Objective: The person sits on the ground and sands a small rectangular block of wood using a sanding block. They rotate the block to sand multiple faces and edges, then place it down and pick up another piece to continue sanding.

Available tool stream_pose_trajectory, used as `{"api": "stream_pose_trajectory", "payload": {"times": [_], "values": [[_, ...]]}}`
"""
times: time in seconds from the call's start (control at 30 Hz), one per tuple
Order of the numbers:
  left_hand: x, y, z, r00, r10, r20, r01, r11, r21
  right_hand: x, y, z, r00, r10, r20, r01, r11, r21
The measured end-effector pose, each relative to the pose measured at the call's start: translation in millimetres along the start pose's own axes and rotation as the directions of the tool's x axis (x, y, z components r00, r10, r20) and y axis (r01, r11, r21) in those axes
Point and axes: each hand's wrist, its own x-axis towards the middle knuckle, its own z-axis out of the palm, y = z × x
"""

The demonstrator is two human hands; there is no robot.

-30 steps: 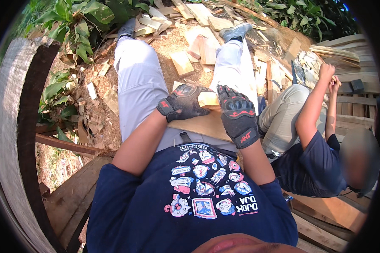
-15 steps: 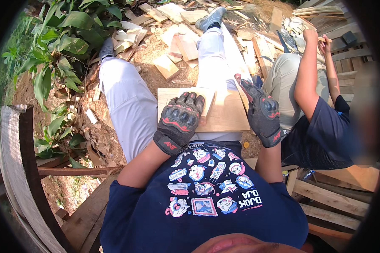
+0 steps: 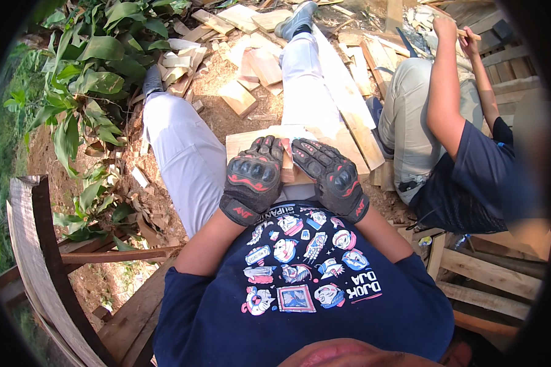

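Both my hands wear black gloves with red trim and hard knuckle guards. Across my lap lies a flat wooden board (image 3: 239, 144), with a smaller wooden block (image 3: 288, 171) on top of it. My left hand (image 3: 254, 177) is closed over that block, its fingers bent and their tips partly hidden. Beside it, my right hand (image 3: 332, 177) lies with fingers stretched out over the wood, close to the left fingers. A long plank (image 3: 349, 101) rests along my right leg, its near end beside the board.
Wood offcuts (image 3: 239, 98) and sawdust cover the ground ahead. Leafy plants (image 3: 98, 79) grow at the left, above an upright curved timber (image 3: 33, 244). A co-worker (image 3: 447, 116) sits close on my right, holding a thin stick. Stacked slats (image 3: 487, 269) lie behind them.
My right hand has moved left from the plank's edge onto the wood beside my left hand. The plank now lies tilted along my right leg. My left hand stays on the block.
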Motion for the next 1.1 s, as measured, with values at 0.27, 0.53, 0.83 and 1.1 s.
{"api": "stream_pose_trajectory", "payload": {"times": [0.27, 0.53, 0.83, 1.1], "values": [[5, 5, -16, 0.995, 0.095, 0.014, -0.095, 0.994, 0.044, 16, 87, 28, 0.939, 0.285, -0.191, -0.315, 0.938, -0.148], [6, -1, -29, 0.999, -0.006, -0.054, -0.004, 0.982, -0.190, -3, 109, 82, 0.910, 0.374, -0.181, -0.409, 0.883, -0.229], [25, -8, -62, 0.963, -0.129, -0.235, 0.082, 0.977, -0.198, 27, 138, 83, 0.924, 0.372, 0.095, -0.356, 0.923, -0.147], [23, -18, -101, 0.909, -0.381, -0.171, 0.311, 0.891, -0.332, 119, 148, 116, 0.938, 0.155, 0.311, -0.194, 0.976, 0.097]]}}
